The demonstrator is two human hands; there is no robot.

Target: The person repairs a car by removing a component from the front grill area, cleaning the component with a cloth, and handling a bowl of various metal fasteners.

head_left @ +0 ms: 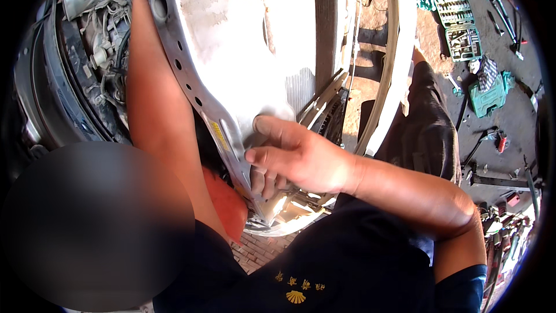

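Note:
My right hand reaches in from the right over a silver metal panel. Its thumb and index finger stand apart, the other fingers curl loosely beside the panel's near end, and nothing shows in them. Whether the fingertips press on the metal cannot be made out. Along the left side of the panel runs a grey strip with round holes, and a yellow label sits on it. My left arm stretches away beside this strip; its hand lies beyond the upper edge of the picture.
An engine bay with hoses and wiring lies at the left. Beyond the panel stands a dark finned radiator. On the right floor are an open green socket set, a green case and scattered tools. A dark trouser leg shows nearby.

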